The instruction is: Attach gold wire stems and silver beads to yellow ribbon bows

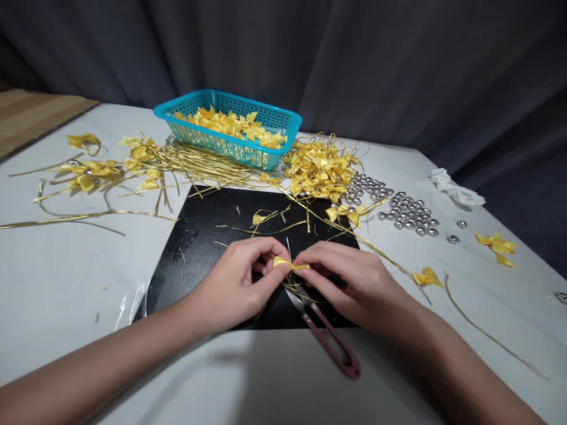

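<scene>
Over the black mat (177,260), both my hands pinch one small yellow satin ribbon bow (282,261). My left hand (241,277) grips its left end between thumb and forefinger. On its other end, the fingers of my right hand (348,280) are closed. A thin pale strip, perhaps a needle or cord end, sticks up from the bow's middle. Beneath my hands lie thread snips (332,342) with reddish-brown handles, their blades partly hidden by gold cord. Several cord scraps and a yellow ribbon bit (258,219) are scattered on the mat.
A turquoise basket (190,133) of yellow bows stands at the back, with gold cords (208,165) before it. To its right are a heap of yellow bows (321,168) and silver beads (411,213). A crumpled white piece (456,188) lies near the right edge.
</scene>
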The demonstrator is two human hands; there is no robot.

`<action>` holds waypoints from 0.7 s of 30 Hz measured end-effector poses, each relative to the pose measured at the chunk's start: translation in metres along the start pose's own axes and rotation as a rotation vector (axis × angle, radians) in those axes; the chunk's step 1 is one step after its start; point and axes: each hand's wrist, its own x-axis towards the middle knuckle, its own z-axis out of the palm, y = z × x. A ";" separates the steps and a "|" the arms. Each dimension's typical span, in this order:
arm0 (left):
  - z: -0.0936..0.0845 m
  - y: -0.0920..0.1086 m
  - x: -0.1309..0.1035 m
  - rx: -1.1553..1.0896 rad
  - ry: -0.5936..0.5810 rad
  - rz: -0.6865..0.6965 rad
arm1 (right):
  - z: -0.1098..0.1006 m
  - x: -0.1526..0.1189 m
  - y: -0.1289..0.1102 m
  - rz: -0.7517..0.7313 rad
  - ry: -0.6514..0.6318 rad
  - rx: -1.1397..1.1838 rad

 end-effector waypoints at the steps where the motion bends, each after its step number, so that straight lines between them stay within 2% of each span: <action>1: 0.000 0.000 0.000 0.001 0.001 -0.002 | 0.000 0.000 0.000 0.000 0.002 -0.001; 21: 0.001 0.000 0.001 -0.010 0.011 0.002 | 0.003 -0.001 0.001 0.008 0.027 0.008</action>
